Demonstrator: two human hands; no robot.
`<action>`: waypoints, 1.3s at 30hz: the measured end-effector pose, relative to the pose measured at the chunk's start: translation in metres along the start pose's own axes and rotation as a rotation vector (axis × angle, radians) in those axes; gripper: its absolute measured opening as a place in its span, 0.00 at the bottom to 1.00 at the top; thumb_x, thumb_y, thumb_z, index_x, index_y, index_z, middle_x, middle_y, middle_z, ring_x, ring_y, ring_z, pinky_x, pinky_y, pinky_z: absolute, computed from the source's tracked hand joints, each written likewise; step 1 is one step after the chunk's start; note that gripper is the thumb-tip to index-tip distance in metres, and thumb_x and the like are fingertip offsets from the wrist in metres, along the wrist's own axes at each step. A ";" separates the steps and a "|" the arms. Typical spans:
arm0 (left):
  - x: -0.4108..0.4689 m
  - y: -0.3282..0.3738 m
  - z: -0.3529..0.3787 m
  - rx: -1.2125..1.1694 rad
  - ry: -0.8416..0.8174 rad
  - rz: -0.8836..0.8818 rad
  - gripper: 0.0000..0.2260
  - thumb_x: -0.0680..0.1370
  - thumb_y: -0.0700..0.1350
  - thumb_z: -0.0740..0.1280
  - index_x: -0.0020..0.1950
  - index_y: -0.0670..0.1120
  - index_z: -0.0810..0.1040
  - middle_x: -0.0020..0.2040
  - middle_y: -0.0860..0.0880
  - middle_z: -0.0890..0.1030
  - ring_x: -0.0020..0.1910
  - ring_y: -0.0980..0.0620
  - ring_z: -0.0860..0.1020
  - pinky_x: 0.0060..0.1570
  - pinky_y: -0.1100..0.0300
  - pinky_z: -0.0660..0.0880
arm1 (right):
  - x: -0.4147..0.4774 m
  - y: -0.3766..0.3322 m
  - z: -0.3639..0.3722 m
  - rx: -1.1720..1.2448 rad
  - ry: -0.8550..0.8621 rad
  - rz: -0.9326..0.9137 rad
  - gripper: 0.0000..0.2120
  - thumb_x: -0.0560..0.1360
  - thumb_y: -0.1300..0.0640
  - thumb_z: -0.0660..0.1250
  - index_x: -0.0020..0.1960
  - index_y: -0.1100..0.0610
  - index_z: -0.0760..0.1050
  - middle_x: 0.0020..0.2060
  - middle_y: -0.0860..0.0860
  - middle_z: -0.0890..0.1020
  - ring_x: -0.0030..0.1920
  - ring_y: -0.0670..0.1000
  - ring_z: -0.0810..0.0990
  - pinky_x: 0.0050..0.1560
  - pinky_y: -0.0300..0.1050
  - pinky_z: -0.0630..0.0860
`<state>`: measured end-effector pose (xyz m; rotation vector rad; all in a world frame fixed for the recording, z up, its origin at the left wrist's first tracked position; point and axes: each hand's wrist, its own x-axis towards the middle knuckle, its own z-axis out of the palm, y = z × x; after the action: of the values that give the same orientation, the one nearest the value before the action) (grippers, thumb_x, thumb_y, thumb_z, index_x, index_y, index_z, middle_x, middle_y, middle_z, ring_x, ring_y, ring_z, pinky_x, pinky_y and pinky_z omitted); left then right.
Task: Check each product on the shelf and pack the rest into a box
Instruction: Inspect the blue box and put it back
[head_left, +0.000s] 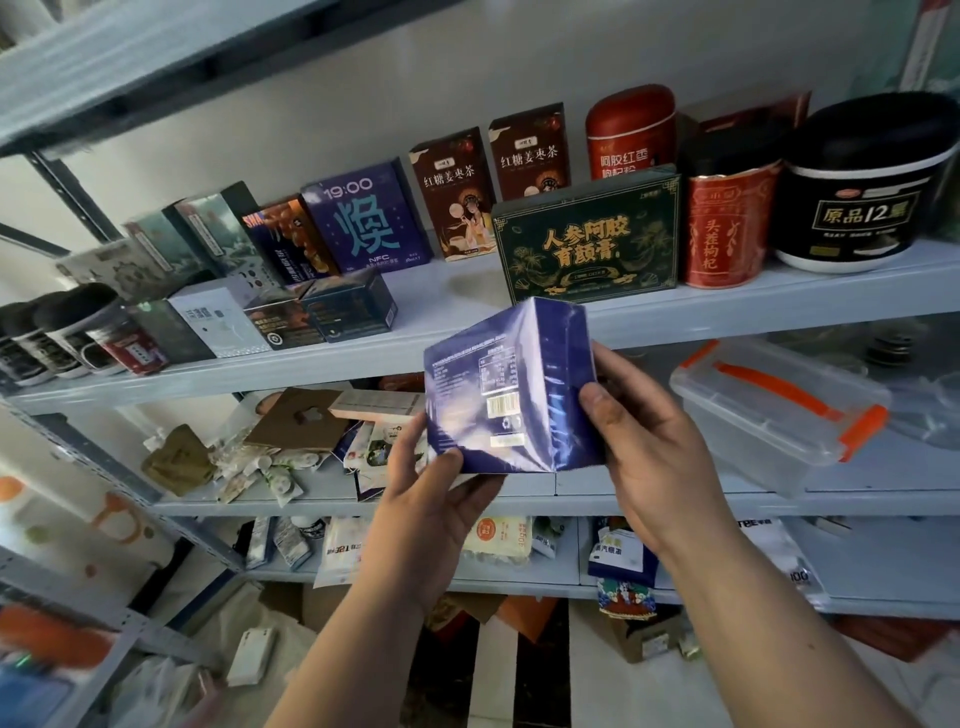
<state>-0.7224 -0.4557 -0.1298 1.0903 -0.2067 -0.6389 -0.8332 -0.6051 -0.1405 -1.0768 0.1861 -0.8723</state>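
Left grip (436, 501): pinches blue box (511, 395) by its lower corner.
Right grip (649, 449): holds its side.
Risk: glossy faces could slip free.

This looks like a shop's store room. A tall grey metal shelf rack (779, 307) holds rows of goods on its top board: brown card tea boxes (452, 195), a dark green card box with gold writing (587, 239), a round red tin (724, 228). Small loose paper packets (270, 467) lie one board down.
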 end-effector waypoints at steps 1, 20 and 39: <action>-0.001 -0.001 0.002 -0.005 -0.015 -0.018 0.16 0.78 0.36 0.67 0.62 0.51 0.81 0.65 0.42 0.81 0.55 0.38 0.84 0.56 0.46 0.82 | -0.001 -0.002 0.001 0.009 -0.004 -0.002 0.21 0.74 0.49 0.72 0.67 0.46 0.79 0.60 0.47 0.86 0.62 0.49 0.83 0.57 0.41 0.80; -0.005 -0.024 0.005 -0.119 -0.261 -0.427 0.26 0.73 0.61 0.64 0.59 0.44 0.86 0.61 0.38 0.82 0.46 0.37 0.83 0.37 0.53 0.82 | 0.003 0.000 -0.004 -0.596 -0.178 0.080 0.41 0.59 0.31 0.80 0.68 0.25 0.66 0.70 0.37 0.71 0.67 0.35 0.73 0.70 0.46 0.74; 0.025 0.002 -0.016 -0.037 -0.202 -0.043 0.41 0.65 0.65 0.80 0.72 0.47 0.74 0.69 0.38 0.78 0.63 0.34 0.80 0.50 0.46 0.83 | 0.023 -0.003 0.008 -0.929 -0.056 -0.215 0.28 0.71 0.46 0.78 0.69 0.44 0.74 0.62 0.44 0.75 0.61 0.37 0.74 0.58 0.27 0.72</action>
<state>-0.6943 -0.4573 -0.1394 0.9972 -0.3446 -0.7893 -0.8154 -0.6161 -0.1284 -2.0113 0.4605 -0.9628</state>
